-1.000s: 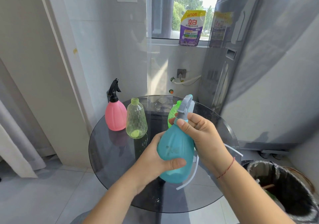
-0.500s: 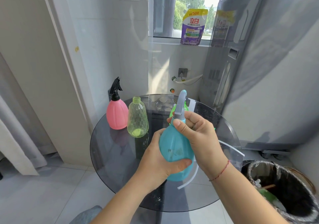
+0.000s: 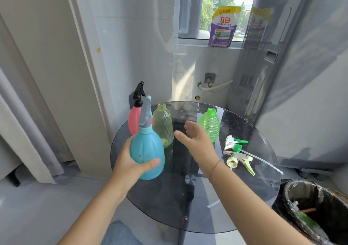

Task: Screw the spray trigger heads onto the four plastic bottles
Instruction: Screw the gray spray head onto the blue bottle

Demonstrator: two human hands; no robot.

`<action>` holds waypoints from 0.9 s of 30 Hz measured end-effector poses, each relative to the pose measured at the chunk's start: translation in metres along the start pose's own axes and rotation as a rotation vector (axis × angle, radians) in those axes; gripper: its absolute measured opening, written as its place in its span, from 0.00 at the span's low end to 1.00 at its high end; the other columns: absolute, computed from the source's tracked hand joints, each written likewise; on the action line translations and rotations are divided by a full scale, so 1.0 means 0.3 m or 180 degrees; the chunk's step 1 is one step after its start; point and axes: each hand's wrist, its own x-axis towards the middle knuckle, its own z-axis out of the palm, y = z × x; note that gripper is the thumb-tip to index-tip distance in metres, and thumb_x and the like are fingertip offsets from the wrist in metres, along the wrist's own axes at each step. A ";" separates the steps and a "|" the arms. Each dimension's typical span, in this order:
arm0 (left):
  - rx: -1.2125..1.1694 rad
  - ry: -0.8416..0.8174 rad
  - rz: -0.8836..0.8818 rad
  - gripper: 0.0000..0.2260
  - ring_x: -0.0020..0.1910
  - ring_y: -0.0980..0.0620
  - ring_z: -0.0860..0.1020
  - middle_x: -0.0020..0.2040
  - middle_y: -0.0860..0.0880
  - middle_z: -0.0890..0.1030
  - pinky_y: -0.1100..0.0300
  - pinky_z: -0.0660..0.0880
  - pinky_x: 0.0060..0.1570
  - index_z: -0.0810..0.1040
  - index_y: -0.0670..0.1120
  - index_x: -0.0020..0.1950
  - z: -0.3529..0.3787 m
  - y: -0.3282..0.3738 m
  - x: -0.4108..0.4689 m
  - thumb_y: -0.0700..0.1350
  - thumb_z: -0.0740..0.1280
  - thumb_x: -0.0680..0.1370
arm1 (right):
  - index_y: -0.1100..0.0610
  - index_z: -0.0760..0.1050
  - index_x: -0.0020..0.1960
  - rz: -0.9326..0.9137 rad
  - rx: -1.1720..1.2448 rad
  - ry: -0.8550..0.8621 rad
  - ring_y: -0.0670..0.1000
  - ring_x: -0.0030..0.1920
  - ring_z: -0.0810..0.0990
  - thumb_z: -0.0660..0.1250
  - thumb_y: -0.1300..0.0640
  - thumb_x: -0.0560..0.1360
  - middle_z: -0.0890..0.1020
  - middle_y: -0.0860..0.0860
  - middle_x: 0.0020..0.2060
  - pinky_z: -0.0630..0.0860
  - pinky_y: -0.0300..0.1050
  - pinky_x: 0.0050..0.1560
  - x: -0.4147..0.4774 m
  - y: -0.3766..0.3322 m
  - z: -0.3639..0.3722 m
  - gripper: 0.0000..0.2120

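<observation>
Bottles [image 3: 163, 126] on round glass table [image 3: 244, 197], tiled walls.

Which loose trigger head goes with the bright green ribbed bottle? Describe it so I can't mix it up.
Find the round glass table, then its right edge beside the bright green ribbed bottle. Two loose heads lie there; take the farther white-and-green trigger head, with the bright green collar, not the pale yellow-green trigger head nearer you.

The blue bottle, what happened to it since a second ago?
The right hand let go of its sprayer and opened. The left hand carried the blue bottle leftward toward the pink bottle. The two capless bottles and loose trigger heads stayed put.
</observation>
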 end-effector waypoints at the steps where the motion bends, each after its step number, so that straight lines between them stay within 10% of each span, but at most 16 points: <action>1: 0.0036 0.0058 -0.0001 0.34 0.55 0.58 0.80 0.56 0.59 0.81 0.61 0.75 0.48 0.71 0.73 0.55 -0.026 -0.006 0.017 0.50 0.81 0.56 | 0.53 0.64 0.71 0.0020 -0.0180 0.0001 0.49 0.69 0.69 0.74 0.49 0.70 0.71 0.48 0.69 0.67 0.42 0.66 0.032 0.013 0.024 0.34; 10: 0.0093 0.0140 -0.0062 0.32 0.59 0.55 0.78 0.60 0.58 0.78 0.57 0.76 0.54 0.69 0.76 0.51 -0.098 -0.035 0.126 0.52 0.80 0.57 | 0.51 0.56 0.73 -0.0026 -0.0563 0.0031 0.54 0.69 0.69 0.78 0.49 0.64 0.69 0.51 0.70 0.70 0.56 0.67 0.259 0.047 0.214 0.46; 27: 0.0183 -0.0152 0.0126 0.38 0.64 0.50 0.74 0.65 0.54 0.73 0.47 0.75 0.63 0.65 0.60 0.68 0.160 -0.035 0.229 0.45 0.80 0.65 | 0.48 0.61 0.71 -0.0059 -0.0849 0.0540 0.43 0.52 0.72 0.76 0.49 0.66 0.71 0.43 0.56 0.68 0.34 0.46 0.056 0.126 -0.064 0.38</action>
